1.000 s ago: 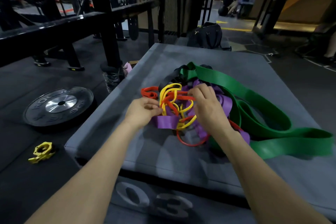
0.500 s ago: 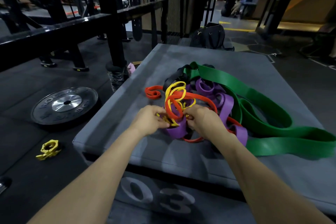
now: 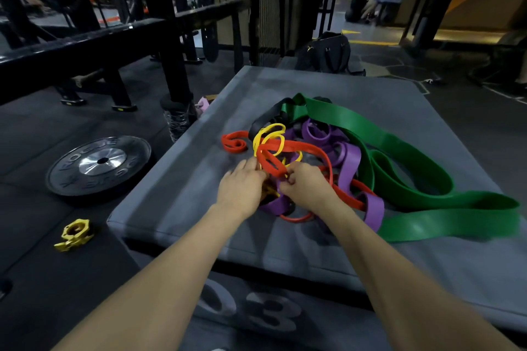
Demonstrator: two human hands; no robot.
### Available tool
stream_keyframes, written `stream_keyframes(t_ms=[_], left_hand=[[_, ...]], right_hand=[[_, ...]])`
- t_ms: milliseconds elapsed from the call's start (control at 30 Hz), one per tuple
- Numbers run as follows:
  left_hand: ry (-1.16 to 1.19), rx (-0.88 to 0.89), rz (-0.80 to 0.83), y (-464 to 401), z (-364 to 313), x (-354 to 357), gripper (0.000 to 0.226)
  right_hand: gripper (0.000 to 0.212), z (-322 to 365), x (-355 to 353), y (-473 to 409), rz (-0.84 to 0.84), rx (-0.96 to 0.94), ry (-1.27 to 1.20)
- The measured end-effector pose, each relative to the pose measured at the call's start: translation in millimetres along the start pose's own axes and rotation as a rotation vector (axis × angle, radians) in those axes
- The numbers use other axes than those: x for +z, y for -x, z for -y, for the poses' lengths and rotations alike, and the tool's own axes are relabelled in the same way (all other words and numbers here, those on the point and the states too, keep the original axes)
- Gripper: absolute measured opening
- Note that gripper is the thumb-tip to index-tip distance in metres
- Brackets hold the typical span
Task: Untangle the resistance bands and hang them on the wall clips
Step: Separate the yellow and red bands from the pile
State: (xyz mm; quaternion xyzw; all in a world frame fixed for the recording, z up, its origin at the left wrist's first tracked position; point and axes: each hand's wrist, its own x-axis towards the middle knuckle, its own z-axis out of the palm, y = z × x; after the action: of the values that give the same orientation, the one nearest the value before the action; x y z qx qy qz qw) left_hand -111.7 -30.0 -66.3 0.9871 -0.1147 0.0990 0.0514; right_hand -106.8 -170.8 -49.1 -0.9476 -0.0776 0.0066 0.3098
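— The tangled heap of rubber resistance bands [image 3: 310,157], where was it?

— On the grey padded box [image 3: 176,199]; the wide green band [image 3: 422,194] trailed off right.

— And your fingers?

— My left hand [image 3: 242,188] and right hand [image 3: 306,186] were curled into the knot, pinching the thin yellow band [image 3: 269,137] and red band [image 3: 308,148] loops.

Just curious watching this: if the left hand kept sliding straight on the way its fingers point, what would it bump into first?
The left hand points up and right into the tangle; it would likely meet the red band loop first, with the yellow band behind, though depth is unclear.
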Motion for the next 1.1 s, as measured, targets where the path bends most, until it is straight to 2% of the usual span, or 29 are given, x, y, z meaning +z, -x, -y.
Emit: stream_keyframes(t_ms=[133, 167, 233, 300, 367, 467, 600, 767, 867, 967, 1033, 1100], left_hand=[[0.133, -0.024, 0.073, -6, 10, -7, 0.028], [0.238, -0.058, 0.091, -8, 14, -8, 0.030], [0.592, -0.161, 0.115, -10, 22, -18, 0.034], [0.969, -0.277, 0.085, -5, 30, -32, 0.025], [1.092, -0.381, 0.060, 0, 39, -44, 0.023], [1.224, -0.419, -0.031, 3, 53, -54, 0.029], [1.418, -0.495, -0.226, 7, 57, -68, 0.035], [1.765, -0.632, -0.463, 2, 44, -107, 0.032], [1.982, -0.556, -0.556, -1, 46, -131, 0.032], [1.948, -0.423, -0.484, -5, 44, -149, 0.037], [1.909, -0.359, -0.420, -9, 35, -159, 0.037], [1.907, -0.280, -0.350, -11, 21, -172, 0.036]], right_hand=[[0.020, 4, -9, 1, -0.034, 0.023, -0.013], [0.020, 3, -13, 0, -0.052, 0.022, -0.006], [0.021, -2, -21, 0, -0.095, 0.036, 0.023], [0.030, -8, -25, -1, -0.148, 0.056, 0.052], [0.039, -11, -29, -1, -0.193, 0.070, 0.082], [0.043, -13, -34, 2, -0.225, 0.095, 0.159], [0.040, -9, -40, 9, -0.251, 0.116, 0.249], [0.036, 4, -56, 10, -0.301, 0.147, 0.378], [0.031, 5, -65, 15, -0.289, 0.161, 0.449], [0.027, 9, -66, 20, -0.237, 0.128, 0.504], [0.027, 22, -66, 18, -0.225, 0.010, 0.414], [0.053, 42, -66, 13, -0.151, -0.123, 0.180]])
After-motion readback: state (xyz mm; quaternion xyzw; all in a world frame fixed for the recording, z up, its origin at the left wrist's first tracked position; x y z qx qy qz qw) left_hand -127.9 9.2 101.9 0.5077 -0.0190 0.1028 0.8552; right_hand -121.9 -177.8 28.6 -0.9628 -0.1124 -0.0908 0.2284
